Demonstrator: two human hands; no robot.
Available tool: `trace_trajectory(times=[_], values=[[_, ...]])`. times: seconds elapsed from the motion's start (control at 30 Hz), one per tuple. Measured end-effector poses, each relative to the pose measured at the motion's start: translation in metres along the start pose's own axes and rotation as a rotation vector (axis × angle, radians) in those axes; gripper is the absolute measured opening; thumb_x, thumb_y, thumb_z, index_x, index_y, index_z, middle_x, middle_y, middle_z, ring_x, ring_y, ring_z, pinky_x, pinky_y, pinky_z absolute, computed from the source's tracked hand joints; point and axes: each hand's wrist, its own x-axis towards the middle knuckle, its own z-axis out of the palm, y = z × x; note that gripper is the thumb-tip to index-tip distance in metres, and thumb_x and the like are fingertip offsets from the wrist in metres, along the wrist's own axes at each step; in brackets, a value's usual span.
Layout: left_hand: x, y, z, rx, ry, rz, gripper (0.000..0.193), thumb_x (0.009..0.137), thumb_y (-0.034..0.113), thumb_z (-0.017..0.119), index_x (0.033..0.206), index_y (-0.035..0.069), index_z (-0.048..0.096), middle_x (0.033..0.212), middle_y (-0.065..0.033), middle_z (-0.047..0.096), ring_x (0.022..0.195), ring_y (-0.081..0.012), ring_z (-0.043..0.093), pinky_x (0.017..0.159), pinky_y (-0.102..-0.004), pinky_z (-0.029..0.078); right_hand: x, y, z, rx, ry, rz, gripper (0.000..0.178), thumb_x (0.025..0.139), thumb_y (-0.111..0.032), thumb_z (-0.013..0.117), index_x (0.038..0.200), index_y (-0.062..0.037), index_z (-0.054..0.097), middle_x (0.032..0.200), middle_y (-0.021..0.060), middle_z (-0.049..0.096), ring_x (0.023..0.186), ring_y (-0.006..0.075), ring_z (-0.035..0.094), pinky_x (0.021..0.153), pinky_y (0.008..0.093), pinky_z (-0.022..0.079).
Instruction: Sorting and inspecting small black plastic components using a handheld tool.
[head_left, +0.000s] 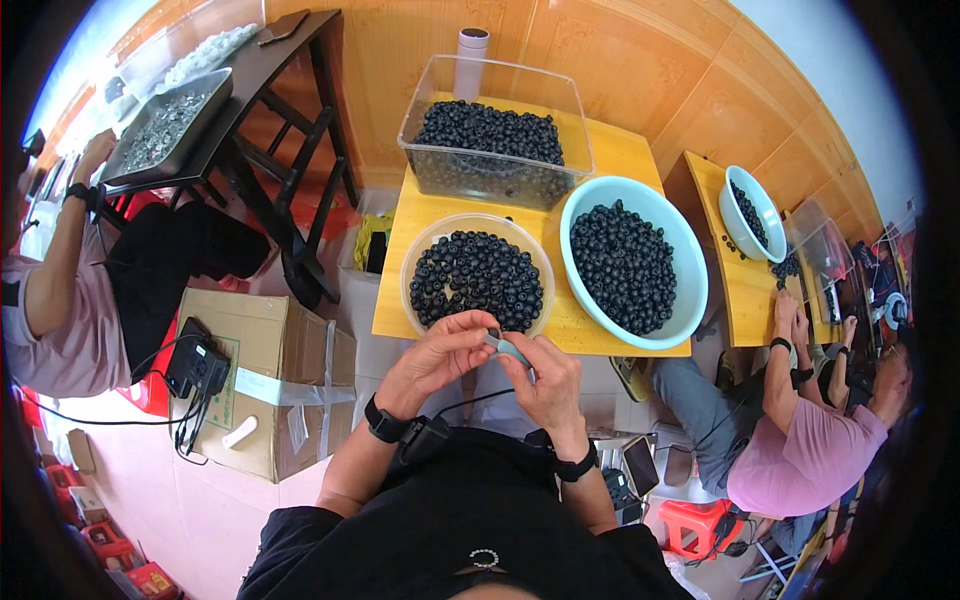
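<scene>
My left hand (440, 362) pinches a small dark bead-like piece (492, 334) between thumb and fingertips, just past the near rim of a round clear tub (408, 285). Closed around a small grey-blue tool (512, 351) is my right hand (551, 384), and the tool's end meets the piece. What kind of tool it is, I cannot make out. The tub holds a layer of round black beads (480, 275) with holes in them. Right of it stands a light blue basin (692, 262) filled with more black beads (622, 265).
A clear rectangular bin (480, 180) of black beads and a pale bottle (471, 62) stand at the back of the yellow table (388, 300). A cardboard box (235, 365) sits on the floor at left. Other people work at a dark table (240, 110) and a second yellow table (735, 300).
</scene>
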Motion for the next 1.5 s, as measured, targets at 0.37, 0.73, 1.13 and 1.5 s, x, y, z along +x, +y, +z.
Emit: trace_trajectory(times=[0.37,0.73,1.13,1.5], values=[[-0.001,0.002,-0.003,0.021,0.0,-0.014,0.014,0.084,0.005,0.064,0.098,0.003,0.059,0.088,-0.0058,0.065,0.075,-0.0106,0.064,0.069,-0.0202,0.054,0.001,0.001,-0.001,0.031,-0.043,0.014,0.018,0.079,-0.01,0.066,0.096,-0.0034,0.066,0.067,0.0099,0.058,0.054,0.0227,0.056,0.048,0.0317,0.041],[-0.004,0.009,0.004,-0.016,-0.021,-0.055,0.016,0.084,0.003,0.062,0.1,0.004,0.058,0.091,-0.0068,0.064,0.076,-0.0121,0.065,0.069,-0.0209,0.055,0.005,0.028,-0.003,0.146,0.076,0.204,0.017,0.08,-0.01,0.067,0.092,0.0012,0.066,0.077,0.0137,0.065,0.062,0.0212,0.062,0.055,0.0288,0.045],[-0.002,0.001,0.007,0.116,0.024,-0.123,0.031,0.078,0.001,0.067,0.104,0.004,0.05,0.099,-0.0085,0.062,0.078,-0.014,0.063,0.067,-0.0237,0.055,0.005,0.011,0.001,0.595,-0.15,0.339,0.015,0.076,-0.008,0.07,0.089,-0.0007,0.067,0.068,0.0007,0.053,0.061,0.0077,0.05,0.055,0.0221,0.038],[0.0,-0.007,0.011,0.104,0.048,-0.124,0.029,0.081,0.003,0.065,0.106,0.005,0.051,0.1,-0.0074,0.061,0.078,-0.0156,0.064,0.073,-0.0242,0.055,-0.004,0.012,-0.005,0.529,-0.137,0.324,0.019,0.073,-0.006,0.072,0.091,-0.0015,0.066,0.074,0.0019,0.057,0.065,0.0077,0.052,0.058,0.0229,0.04]])
